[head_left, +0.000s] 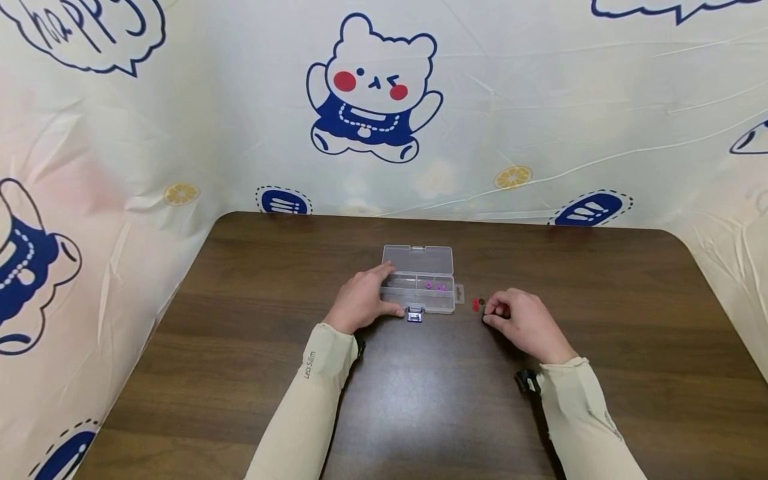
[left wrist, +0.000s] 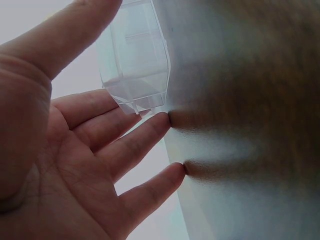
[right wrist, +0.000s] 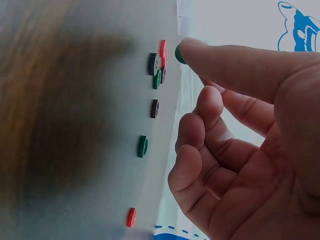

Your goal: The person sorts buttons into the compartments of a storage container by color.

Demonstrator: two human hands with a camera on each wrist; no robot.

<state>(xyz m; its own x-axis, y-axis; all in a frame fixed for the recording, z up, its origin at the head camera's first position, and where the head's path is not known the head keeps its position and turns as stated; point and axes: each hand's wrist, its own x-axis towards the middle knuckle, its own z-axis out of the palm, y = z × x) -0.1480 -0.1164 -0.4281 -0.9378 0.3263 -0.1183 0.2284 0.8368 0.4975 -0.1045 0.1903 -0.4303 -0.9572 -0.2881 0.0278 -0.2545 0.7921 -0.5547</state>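
A clear plastic compartment box (head_left: 417,293) lies on the table with its lid (head_left: 417,260) raised towards the back. Small purple pieces (head_left: 429,285) are in its right-hand compartments. My left hand (head_left: 360,300) holds the box's left end, thumb at the front and fingers behind; in the left wrist view two fingertips touch the table. Between thumb and index finger, my right hand (head_left: 528,323) pinches a small green button (right wrist: 180,54), partly hidden by the thumb. Beside that hand lie several small round buttons, among them a red button (right wrist: 131,217), a green button (right wrist: 143,146) and a black button (right wrist: 152,64).
The brown wooden table (head_left: 270,267) extends around both hands. A bluish, shiny latch-like piece (head_left: 415,315) is at the box's front edge, and a hanging tab (head_left: 459,294) sticks out on its right. Behind the table hangs a printed curtain (head_left: 240,120).
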